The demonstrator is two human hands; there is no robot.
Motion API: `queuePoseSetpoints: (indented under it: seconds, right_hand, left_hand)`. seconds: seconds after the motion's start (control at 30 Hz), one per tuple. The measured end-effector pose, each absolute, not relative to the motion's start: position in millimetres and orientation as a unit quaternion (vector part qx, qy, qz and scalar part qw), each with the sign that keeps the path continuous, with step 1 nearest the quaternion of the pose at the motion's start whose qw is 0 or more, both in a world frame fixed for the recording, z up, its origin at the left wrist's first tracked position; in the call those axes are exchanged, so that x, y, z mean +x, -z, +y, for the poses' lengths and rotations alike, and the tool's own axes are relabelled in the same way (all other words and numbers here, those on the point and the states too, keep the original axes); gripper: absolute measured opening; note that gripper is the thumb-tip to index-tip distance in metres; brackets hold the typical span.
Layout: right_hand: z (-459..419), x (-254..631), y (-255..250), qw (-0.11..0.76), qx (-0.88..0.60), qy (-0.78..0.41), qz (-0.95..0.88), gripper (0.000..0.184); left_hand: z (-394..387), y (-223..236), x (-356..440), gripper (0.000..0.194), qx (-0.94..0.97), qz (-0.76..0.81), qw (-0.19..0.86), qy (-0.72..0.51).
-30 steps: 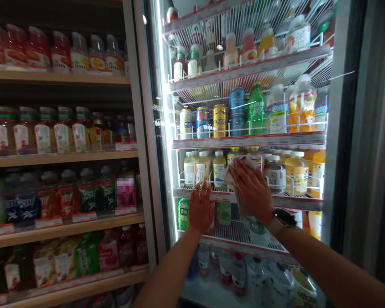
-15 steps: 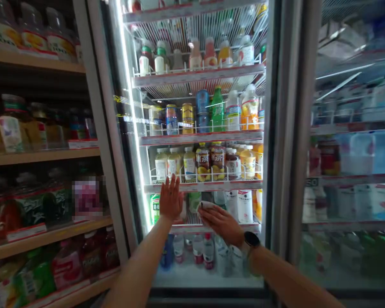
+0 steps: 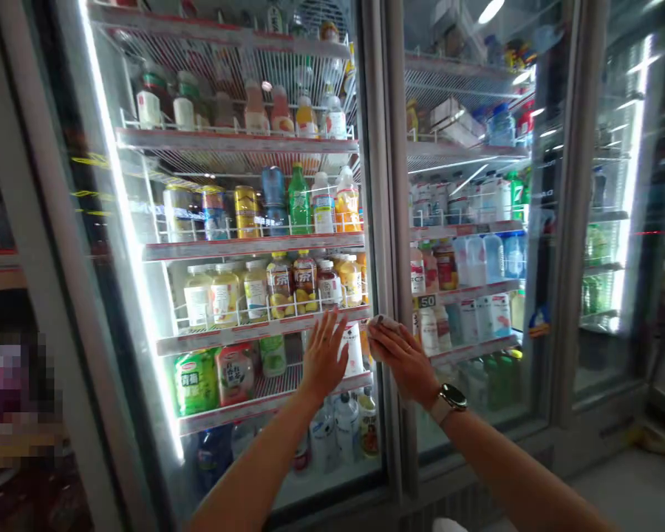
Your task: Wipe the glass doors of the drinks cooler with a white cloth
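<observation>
The cloth (image 3: 381, 323) is pressed beneath the right hand (image 3: 403, 360) against the grey door frame (image 3: 386, 244). Left of that frame, the left hand (image 3: 324, 353) is held spread before the glass, contact unclear; behind it, bottles (image 3: 280, 284) are shelved.
</observation>
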State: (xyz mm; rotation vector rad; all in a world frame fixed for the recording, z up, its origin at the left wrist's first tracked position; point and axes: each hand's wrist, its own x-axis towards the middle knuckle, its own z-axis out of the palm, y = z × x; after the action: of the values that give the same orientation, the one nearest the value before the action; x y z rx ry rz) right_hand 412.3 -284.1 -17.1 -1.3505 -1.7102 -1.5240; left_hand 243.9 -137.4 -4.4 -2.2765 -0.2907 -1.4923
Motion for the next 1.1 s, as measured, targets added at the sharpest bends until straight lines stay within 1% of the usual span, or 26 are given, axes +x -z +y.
queuePoseSetpoints:
  seconds: [0.13,0.23,0.33,0.4,0.5,0.57,0.7,0.83,0.97,1.1]
  right_hand:
    - [-307.8,442.6,27.2,0.251,-0.516,0.569,-0.59,0.046]
    - [-312.7,462.3,35.8,0.252,-0.527,0.572,-0.576,0.045]
    - [-307.3,477.9,40.9,0.254,-0.528,0.568,-0.578,0.047]
    - [-301.4,485.6,40.1,0.258,-0.523,0.563,-0.585,0.048]
    - [-291.7,493.7,32.1,0.275,-0.517,0.551,-0.594,0.049]
    - [-284.3,497.1,24.2,0.3,-0.512,0.542,-0.595,0.052]
    - [-268.2,498.8,12.6,0.363,-0.498,0.522,-0.589,0.058]
    - [-263.0,496.3,14.1,0.417,-0.478,0.506,-0.584,0.063]
    - [-276.4,493.6,22.5,0.459,-0.463,0.474,-0.592,0.062]
    - [-300.9,473.8,34.1,0.51,-0.445,0.44,-0.59,0.06]
  left_hand:
    - [-157.5,8.6,301.4,0.048,-0.827,-0.097,0.162,0.529]
    - [-168.7,6.9,334.5,0.037,-0.824,-0.158,0.124,0.53]
    - [-181.1,2.6,357.4,0.02,-0.83,-0.226,0.1,0.499]
    - [-188.5,1.0,367.2,0.015,-0.831,-0.261,0.064,0.487]
    - [-195.7,0.9,374.6,0.014,-0.822,-0.295,-0.017,0.487]
    - [-198.6,0.9,375.7,0.013,-0.819,-0.302,-0.049,0.486]
    - [-205.1,-1.7,374.6,0.014,-0.814,-0.315,-0.066,0.483]
    - [-219.0,-3.8,372.2,0.013,-0.806,-0.342,-0.077,0.477]
    - [-246.6,2.8,358.6,0.008,-0.798,-0.334,-0.08,0.495]
    - [-287.4,14.7,325.8,0.016,-0.783,-0.292,-0.095,0.541]
